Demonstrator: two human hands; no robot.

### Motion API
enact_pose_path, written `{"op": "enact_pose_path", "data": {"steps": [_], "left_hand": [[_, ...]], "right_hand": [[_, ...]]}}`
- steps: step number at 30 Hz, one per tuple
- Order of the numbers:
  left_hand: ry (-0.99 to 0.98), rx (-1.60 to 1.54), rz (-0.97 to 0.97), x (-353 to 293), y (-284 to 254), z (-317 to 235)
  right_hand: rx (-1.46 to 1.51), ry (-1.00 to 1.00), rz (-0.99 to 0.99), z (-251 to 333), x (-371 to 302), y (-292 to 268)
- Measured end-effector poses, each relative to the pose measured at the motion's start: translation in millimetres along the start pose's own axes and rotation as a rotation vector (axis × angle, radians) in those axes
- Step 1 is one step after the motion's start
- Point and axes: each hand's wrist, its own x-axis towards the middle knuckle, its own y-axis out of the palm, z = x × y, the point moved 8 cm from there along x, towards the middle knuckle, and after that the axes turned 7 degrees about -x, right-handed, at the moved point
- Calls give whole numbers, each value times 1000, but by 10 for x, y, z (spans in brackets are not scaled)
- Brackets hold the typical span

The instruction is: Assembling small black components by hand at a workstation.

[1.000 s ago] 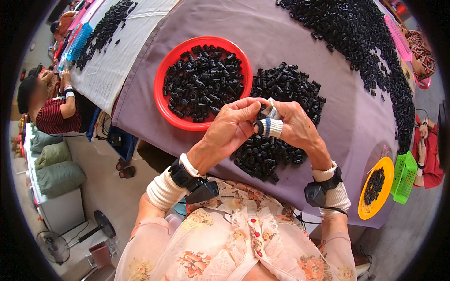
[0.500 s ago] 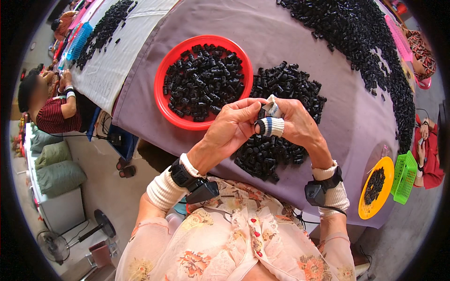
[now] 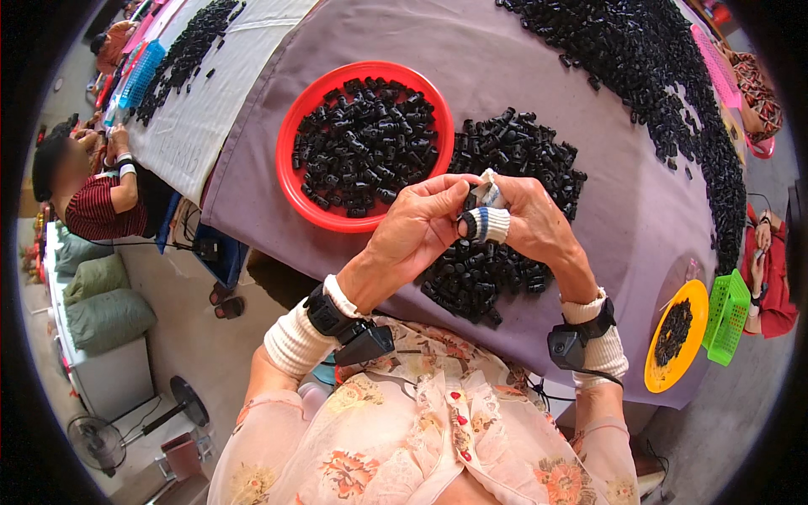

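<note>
My left hand [image 3: 414, 227] is closed, its thumb and fingers pinching a small black plastic part [image 3: 470, 200]. Meeting it at the fingertips, my right hand [image 3: 539, 220] is closed around the same part, most of which the fingers hide. White cloth bands with blue and black stripes wrap fingers of my right hand. Just beyond my left hand stands a red basin [image 3: 288, 181] full of similar black plastic parts [image 3: 362, 143]. Below and behind my right hand lies a loose pile of the same parts [image 3: 518, 151] on the mauve tablecloth [image 3: 471, 67].
A far larger heap of black parts [image 3: 631, 59] spreads across the far right. At the right edge are a yellow plate [image 3: 692, 320] with small dark pieces and a green basket [image 3: 725, 318]. A person in a striped top [image 3: 105, 202] sits at the left table; another person's red clothing [image 3: 778, 286] shows at right.
</note>
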Motion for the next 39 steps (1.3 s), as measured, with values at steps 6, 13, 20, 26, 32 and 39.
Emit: {"op": "enact_pose_path", "data": {"steps": [6, 13, 20, 26, 32, 39], "left_hand": [[10, 21, -28, 14, -23, -8], [1, 19, -16, 4, -20, -5], [-10, -48, 67, 0, 44, -17], [-9, -32, 41, 8, -18, 9], [-11, -50, 46, 14, -20, 9], [-3, -40, 44, 17, -9, 26]], "right_hand": [[-8, -34, 3, -35, 8, 41], [-9, -40, -2, -67, 8, 45], [49, -7, -54, -44, 5, 2], [10, -8, -42, -67, 2, 19], [13, -21, -58, -50, -3, 8], [63, -10, -61, -78, -34, 7]]}}
